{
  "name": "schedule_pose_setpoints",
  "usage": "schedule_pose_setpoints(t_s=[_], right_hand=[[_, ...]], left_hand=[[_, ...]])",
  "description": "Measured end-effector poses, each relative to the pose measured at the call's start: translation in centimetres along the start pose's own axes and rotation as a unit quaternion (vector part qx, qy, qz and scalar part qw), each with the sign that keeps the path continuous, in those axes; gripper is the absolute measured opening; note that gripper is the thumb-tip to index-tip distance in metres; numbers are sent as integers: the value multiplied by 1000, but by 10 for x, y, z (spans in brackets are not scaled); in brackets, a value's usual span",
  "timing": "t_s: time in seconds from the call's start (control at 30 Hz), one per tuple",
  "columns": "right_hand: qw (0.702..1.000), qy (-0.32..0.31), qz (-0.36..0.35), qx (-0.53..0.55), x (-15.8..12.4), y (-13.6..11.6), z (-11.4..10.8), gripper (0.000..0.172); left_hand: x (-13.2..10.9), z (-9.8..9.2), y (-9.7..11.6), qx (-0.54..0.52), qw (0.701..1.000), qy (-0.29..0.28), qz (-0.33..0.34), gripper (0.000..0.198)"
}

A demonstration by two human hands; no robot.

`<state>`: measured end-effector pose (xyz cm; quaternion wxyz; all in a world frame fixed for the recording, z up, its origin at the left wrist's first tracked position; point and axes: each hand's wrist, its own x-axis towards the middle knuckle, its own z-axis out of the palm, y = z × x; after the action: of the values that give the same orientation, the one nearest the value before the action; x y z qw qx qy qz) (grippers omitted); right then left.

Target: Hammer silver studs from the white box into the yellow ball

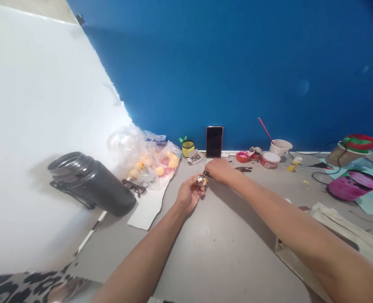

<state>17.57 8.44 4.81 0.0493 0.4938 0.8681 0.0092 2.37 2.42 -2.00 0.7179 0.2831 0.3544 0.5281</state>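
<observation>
My left hand [189,194] is closed around a small round ball [201,180], shiny silver with some yellow on it, held just above the table. Right beside it, my right hand [219,169] is closed, its fingertips close to the ball. Something small and dark shows at those fingertips, too small to name. Past my right wrist, a dark forked tool end [243,169] is visible; whether it joins what my right hand holds, I cannot tell. Behind my hands sits a little open box [194,157] of small metallic pieces.
A phone [214,142] leans upright at the blue wall. To the left are a dark flask [91,183], glasses [134,188] and plastic bags [155,162]. On the right stand a white cup [280,147], a pink-lidded tub [270,160], a pink pouch [350,185] and a cloth bag [334,223].
</observation>
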Motion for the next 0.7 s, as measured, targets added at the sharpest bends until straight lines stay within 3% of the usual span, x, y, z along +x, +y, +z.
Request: schedule_pose_setpoints(t_s=[0.43,0.6,0.7], right_hand=[[1000,9,21,1,-4,-3,9,25],[998,42,40,9,-11,1,8,27],[993,98,46,41,-17,2,12,31]], left_hand=[[2,-1,0,-21,1000,-3,-13,20],[1,-1,2,-30,999,-1,-22,27],[0,-1,4,-37,999,1,-11,27]])
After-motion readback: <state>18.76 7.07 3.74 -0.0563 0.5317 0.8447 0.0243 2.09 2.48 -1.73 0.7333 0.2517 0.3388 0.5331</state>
